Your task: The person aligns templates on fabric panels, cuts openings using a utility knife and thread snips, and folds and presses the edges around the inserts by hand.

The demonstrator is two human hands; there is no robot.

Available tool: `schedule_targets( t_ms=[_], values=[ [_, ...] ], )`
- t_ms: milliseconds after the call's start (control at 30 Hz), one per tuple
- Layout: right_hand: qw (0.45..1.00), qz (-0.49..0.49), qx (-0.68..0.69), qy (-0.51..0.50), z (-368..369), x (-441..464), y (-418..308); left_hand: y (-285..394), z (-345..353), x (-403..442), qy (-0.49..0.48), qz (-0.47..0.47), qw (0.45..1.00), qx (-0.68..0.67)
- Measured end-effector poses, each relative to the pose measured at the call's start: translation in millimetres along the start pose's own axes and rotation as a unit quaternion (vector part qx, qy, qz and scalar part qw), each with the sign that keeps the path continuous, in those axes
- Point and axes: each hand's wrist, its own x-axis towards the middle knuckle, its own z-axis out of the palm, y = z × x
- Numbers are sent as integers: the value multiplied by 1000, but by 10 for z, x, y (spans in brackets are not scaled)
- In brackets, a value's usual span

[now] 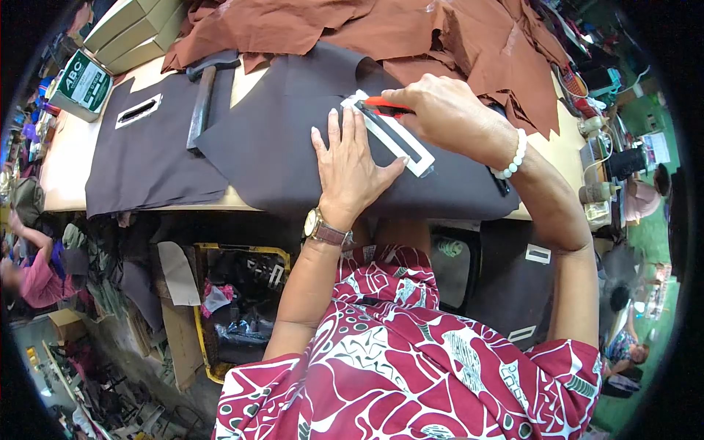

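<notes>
My right hand [451, 110] is closed around a red-handled cutter [379, 101]. The cutter's tip is over the upper left end of a long white rectangular frame [422, 164], which lies slanted on a dark fabric piece [275, 147]. Fingers stretched out, my left hand [348, 158] presses flat on the fabric just left of the frame. Its thumb reaches the frame's lower part, and its fingertips are close to the cutter. Whether the blade touches the fabric is too small to tell.
A dark metal bar [202, 110] rests on the fabric. Left of it lies another dark piece [158, 161] with a white-edged slot. Brown material [440, 37] covers the table's back. An ABC box [82, 84] stands far left; a yellow-edged crate [198, 323] is below.
</notes>
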Motion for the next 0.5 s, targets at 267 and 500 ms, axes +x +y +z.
schedule_targets(
  t_ms=[267, 500],
  values=[
    [1000, 11, -19, -10, -4, -115, -39, 3, -2, -9, 0, -4, 1000, -2],
    [1000, 20, -21, 0, 34, -234, -18, 12, 5, -1, -5, -3, 1000, 3]
  ],
)
